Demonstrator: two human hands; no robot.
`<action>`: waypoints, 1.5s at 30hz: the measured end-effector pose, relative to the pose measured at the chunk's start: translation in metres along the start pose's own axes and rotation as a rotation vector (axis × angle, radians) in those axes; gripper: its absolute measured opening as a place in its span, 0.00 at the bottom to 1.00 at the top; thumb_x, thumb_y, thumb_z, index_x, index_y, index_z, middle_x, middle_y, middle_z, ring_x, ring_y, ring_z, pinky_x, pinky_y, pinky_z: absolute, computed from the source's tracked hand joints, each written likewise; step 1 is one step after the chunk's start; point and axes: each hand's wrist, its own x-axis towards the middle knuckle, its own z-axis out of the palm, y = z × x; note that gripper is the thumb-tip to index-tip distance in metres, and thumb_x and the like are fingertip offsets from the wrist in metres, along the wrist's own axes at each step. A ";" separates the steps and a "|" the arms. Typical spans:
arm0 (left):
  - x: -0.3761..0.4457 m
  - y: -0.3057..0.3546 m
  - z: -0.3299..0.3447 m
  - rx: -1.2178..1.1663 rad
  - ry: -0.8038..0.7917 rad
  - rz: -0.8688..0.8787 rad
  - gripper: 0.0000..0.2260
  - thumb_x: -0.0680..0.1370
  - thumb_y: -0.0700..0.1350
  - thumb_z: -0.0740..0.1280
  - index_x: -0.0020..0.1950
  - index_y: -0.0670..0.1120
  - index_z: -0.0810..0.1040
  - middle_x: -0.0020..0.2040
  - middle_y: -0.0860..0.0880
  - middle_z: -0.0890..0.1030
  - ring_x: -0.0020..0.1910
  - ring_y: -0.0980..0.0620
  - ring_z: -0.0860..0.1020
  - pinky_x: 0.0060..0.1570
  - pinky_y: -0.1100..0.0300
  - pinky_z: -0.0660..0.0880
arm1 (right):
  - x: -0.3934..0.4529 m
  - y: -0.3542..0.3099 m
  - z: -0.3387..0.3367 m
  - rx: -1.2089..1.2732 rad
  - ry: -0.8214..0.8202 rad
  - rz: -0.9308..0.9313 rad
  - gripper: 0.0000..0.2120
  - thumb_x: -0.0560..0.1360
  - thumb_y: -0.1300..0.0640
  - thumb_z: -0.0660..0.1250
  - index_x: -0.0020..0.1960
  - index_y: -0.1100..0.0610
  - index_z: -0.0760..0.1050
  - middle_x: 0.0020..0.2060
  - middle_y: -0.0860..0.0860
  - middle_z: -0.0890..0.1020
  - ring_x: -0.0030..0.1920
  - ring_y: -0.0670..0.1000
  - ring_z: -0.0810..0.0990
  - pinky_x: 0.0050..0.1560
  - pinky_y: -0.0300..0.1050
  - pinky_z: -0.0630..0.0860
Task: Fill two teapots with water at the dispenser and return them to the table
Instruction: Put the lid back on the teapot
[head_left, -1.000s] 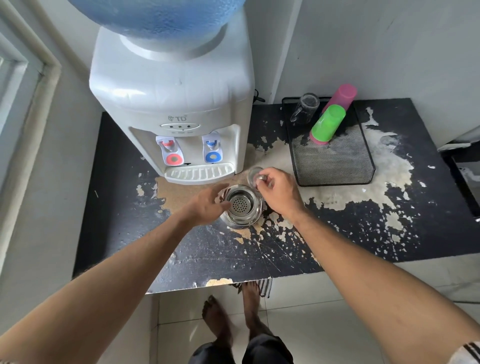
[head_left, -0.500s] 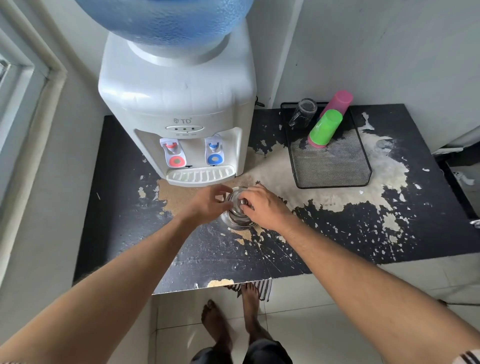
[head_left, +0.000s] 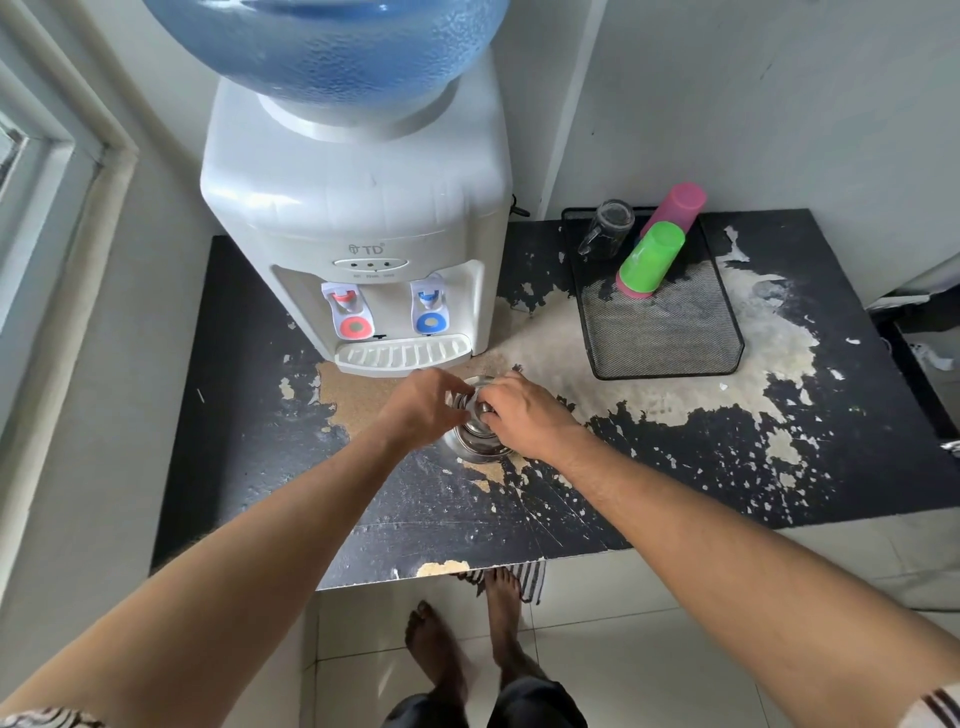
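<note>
- The dispenser (head_left: 358, 208) stands at the back left of the counter (head_left: 779, 467), a blue bottle (head_left: 327, 47) seated on top and a red tap (head_left: 347, 312) and blue tap (head_left: 428, 306) above its drip tray (head_left: 402, 353).
- A mesh tray (head_left: 670, 338) sits to the right, well apart from the hands, with a green cup (head_left: 649, 257), a pink cup (head_left: 675, 205) and a glass mug (head_left: 608, 228) upturned at its far end.
- The teapot (head_left: 475, 441), a small steel one, rests on the counter just in front of the drip tray, not under either tap. Only this one pot shows.
- Both arms reach straight forward from the lower corners and meet over the pot.
- The left hand (head_left: 423, 402) curls its fingers against the pot's left rim, steadying it.
- The right hand (head_left: 524, 410) comes from the right, fingers curled down onto the lid (head_left: 475, 402), which looks seated on the mouth; whether it pinches the knob I cannot tell for certain, as the fingers cover it.
- Judged step: closing or opening the pot beside the dispenser. Whether it holds water cannot be seen.
- Next move, as a guess: if full, grip the pot and carry it level to the table; if empty, lift the lid and slide the pot under a tap. Either needs a firm hold, since wet steel may slip.
</note>
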 end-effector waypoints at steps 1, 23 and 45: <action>0.001 0.000 0.001 0.052 0.001 0.014 0.16 0.78 0.43 0.75 0.65 0.50 0.83 0.57 0.48 0.86 0.48 0.50 0.84 0.50 0.56 0.83 | 0.001 0.000 0.000 -0.008 -0.003 -0.006 0.06 0.79 0.60 0.70 0.55 0.57 0.79 0.55 0.53 0.82 0.57 0.52 0.76 0.63 0.51 0.76; -0.032 -0.029 0.017 -0.060 0.097 0.011 0.34 0.80 0.67 0.55 0.81 0.49 0.59 0.77 0.41 0.70 0.71 0.39 0.74 0.72 0.29 0.65 | -0.044 0.004 0.020 -0.090 -0.046 -0.040 0.34 0.74 0.47 0.75 0.75 0.55 0.66 0.80 0.58 0.54 0.81 0.62 0.52 0.77 0.70 0.57; -0.035 -0.015 0.013 -0.592 0.226 -0.299 0.39 0.77 0.54 0.74 0.81 0.46 0.56 0.77 0.39 0.66 0.74 0.40 0.69 0.74 0.39 0.66 | -0.027 0.002 -0.035 0.268 0.067 0.054 0.06 0.84 0.53 0.59 0.52 0.54 0.72 0.49 0.49 0.80 0.45 0.51 0.80 0.41 0.44 0.79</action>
